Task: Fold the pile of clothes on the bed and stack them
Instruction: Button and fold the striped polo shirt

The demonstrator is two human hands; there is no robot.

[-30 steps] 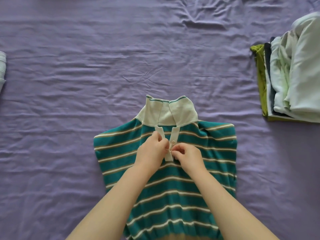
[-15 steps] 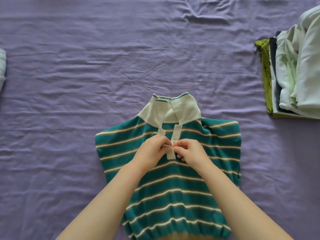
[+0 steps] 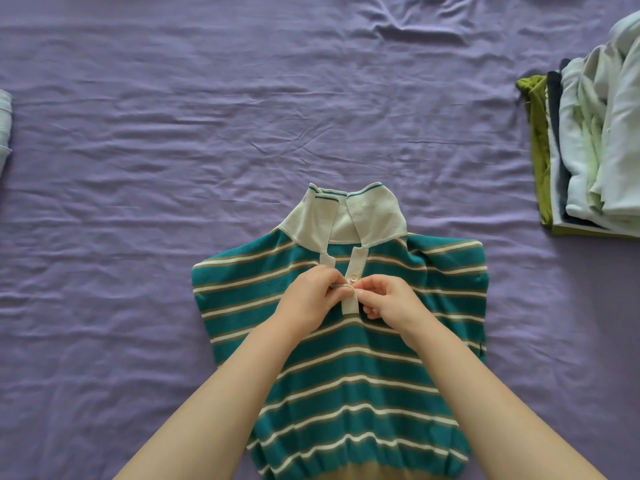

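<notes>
A teal striped polo shirt [image 3: 346, 358] lies flat, front up, in the lower centre of the frame on the purple bed [image 3: 173, 168], its cream collar [image 3: 346, 216] pointing toward the top of the frame and its sleeves apparently tucked under, since none shows at the sides. Both hands meet at the cream button placket [image 3: 351, 289] just below the collar. The left hand [image 3: 311, 299] has its fingers curled in and pinches the left edge of the placket; the right hand [image 3: 388, 299] pinches the right edge in the same way, fingertips almost touching those of the other hand. One white button [image 3: 353, 278] shows just above the fingers. The step in hand looks like fastening or straightening the placket before the shirt is folded.

At the right edge of the frame stands a stack of folded clothes [image 3: 588, 150], pale garments over a dark one and an olive-green one, so a good part of the task seems done. At the far left edge a bit of pale blue cloth [image 3: 5, 126] shows; whether it is folded or waiting cannot be told. No loose pile is in view. This shirt is not yet folded, and it has yet to go onto the stack.
</notes>
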